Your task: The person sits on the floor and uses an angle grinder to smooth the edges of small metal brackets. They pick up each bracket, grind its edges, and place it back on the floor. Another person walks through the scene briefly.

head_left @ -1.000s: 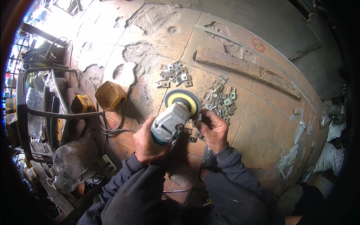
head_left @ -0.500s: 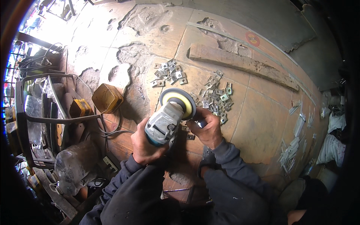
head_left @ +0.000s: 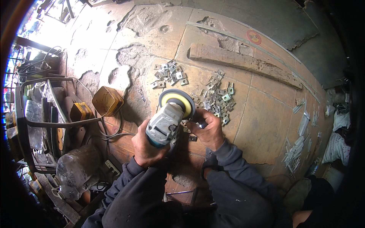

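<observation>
Left hand: is wrapping around the grinder, fingers closed on its body.
Grinder: is reaching up from the left hand, its yellow-faced disc facing away from the person.
Right hand: is pinching a small metal piece, largely hidden by the fingers.
Small metal piece: is sitting between 4 and 5 o'clock from the disc, close to its rim; whether it is touching, I cannot tell.
Clips: one pile is lying at 12 o'clock from the disc, a larger pile at 3.
Beam: is lying on the tiled floor at 2 o'clock.
Yellow-brown can: is showing its open top at 9 o'clock.
</observation>
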The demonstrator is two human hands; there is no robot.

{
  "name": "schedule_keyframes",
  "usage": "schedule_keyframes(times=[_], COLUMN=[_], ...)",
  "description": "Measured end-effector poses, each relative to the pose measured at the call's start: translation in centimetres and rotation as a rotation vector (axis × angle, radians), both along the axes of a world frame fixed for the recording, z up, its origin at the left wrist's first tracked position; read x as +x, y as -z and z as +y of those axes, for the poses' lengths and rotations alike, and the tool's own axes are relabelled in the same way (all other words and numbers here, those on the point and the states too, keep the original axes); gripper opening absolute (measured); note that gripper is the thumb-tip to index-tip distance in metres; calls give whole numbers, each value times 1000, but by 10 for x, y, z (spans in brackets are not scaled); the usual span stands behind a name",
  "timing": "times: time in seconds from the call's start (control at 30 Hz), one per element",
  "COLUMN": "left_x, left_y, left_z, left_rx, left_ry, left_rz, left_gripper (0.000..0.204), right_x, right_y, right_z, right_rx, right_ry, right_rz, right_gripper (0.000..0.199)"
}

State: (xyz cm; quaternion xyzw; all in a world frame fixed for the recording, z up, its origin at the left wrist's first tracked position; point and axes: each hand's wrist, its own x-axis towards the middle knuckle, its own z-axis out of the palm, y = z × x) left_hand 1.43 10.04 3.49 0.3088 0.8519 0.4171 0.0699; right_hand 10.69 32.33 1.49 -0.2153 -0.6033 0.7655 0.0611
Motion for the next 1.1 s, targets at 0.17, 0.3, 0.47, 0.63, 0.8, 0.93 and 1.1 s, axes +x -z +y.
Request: schedule_keyframes(times=[0.17,0.3,0.47,0.63,0.8,0.93,1.1], left_x=[2,-1,-3,-1,1,1,2], left_y=[0,-1,-1,1,5,5,5], left_z=[8,11,11,10,9,7,8], left_rx=[-18,-39,-75,-98,-68,-91,-105], left_ry=[-73,-54,-36,-68,-134,-112,-96], left_rz=[129,256,327,287,199,185,181], left_gripper=[80,78,78,80,81,82,81], right_x=[-4,-8,-9,-10,-10,-9,-10], right_y=[-1,-3,-6,-3,4,7,6], right_z=[-9,-19,-20,-22,-21,-22,-24], right_rx=[86,119,66,97,129,139,229], right_ry=[111,176,181,230,227,211,197], right_rz=[-25,-74,-151,-102,-143,-163,-140], right_gripper=[27,19,24,18,21,21,19])
